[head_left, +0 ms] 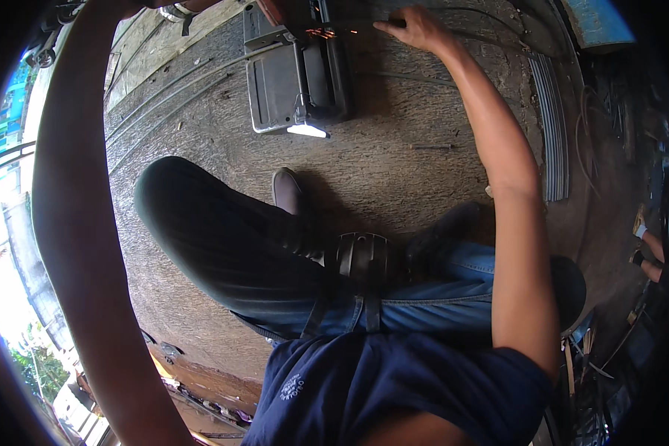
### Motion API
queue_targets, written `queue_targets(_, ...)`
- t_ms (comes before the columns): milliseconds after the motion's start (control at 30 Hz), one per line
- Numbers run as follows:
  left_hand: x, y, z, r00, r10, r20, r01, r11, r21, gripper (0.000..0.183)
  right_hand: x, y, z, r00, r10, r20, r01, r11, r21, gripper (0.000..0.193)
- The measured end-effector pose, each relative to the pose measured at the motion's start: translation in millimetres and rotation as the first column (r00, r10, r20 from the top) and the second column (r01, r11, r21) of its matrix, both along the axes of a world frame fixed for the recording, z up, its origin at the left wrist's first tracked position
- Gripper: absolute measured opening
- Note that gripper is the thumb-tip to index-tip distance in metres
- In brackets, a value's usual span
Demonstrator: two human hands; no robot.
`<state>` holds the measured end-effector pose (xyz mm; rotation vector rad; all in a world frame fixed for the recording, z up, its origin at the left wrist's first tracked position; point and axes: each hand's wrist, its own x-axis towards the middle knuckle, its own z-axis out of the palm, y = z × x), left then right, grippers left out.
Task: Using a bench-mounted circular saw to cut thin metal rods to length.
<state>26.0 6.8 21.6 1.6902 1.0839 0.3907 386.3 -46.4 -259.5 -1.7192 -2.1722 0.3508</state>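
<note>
My right hand (415,30) reaches to the top of the view, its fingers closed with the fingertips pointing left. What they grip, if anything, is too small and dark to make out. Just left of those fingertips, orange sparks (323,33) fly beside a dark, boxy machine (275,89) on the ground. A bright white patch (306,131) shows at the machine's near end. My left forearm (78,186) runs up the left side, and the upper edge cuts off most of that hand, hiding its fingers. Close to it is a silvery round metal part (175,12).
My bent legs in jeans (223,230) and a shoe (288,192) are below the machine. Long thin rods (171,89) lie on the rough ground to the left. A corrugated metal strip (548,126) lies at right. Another person's legs (650,245) appear at the far right.
</note>
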Motion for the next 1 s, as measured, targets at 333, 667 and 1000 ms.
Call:
queue_targets(333, 2, -4, 2, 1.0, 0.0, -0.025, 0.002, 0.998, 0.057, 0.048, 6, 16, -1, 0.989, 0.007, 0.15, -0.018, 0.997, 0.073, 0.073)
queue_targets(667, 0, -1, 5, 0.994, -0.095, -0.055, 0.098, 0.994, 0.05, 0.048, -4, 8, 18, 0.992, 0.051, 0.115, -0.059, 0.996, 0.069, 0.067)
queue_targets(1000, -9, -3, -5, 0.957, -0.276, 0.09, 0.246, 0.935, 0.257, 0.046, -17, -8, 56, 0.971, 0.104, 0.214, -0.1, 0.995, -0.027, 0.057)
